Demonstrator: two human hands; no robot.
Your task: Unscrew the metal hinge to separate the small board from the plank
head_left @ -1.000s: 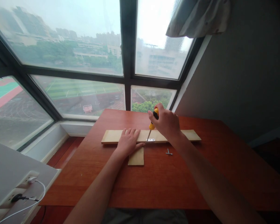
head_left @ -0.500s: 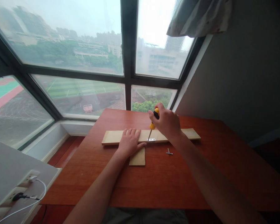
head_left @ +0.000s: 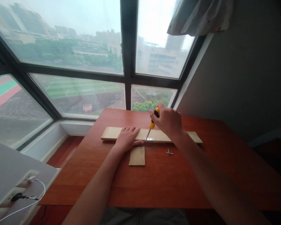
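Note:
My right hand (head_left: 170,120) grips a yellow and black screwdriver (head_left: 152,123), tilted with its tip down on a small metal plate (head_left: 149,139). That plate lies at the near edge of a long pale wooden board (head_left: 110,133). Flat on the board's left part rests my left hand (head_left: 128,137), fingers stretched out and thumb toward the metal plate. A small square wooden piece (head_left: 137,157) lies on the table just in front of the board. To its right are a couple of loose screws (head_left: 169,152), one across the other.
The reddish-brown wooden table (head_left: 89,184) stands against large slanted windows (head_left: 72,78). At the lower left, a wall panel has sockets (head_left: 16,197) with a black plug and a white cable (head_left: 43,190). A grey curtain (head_left: 199,18) hangs at the upper right.
My left hand has shifted slightly left, uncovering more of the small wooden piece. The board has turned slightly, its left end farther away. The screwdriver tip stays at the metal plate.

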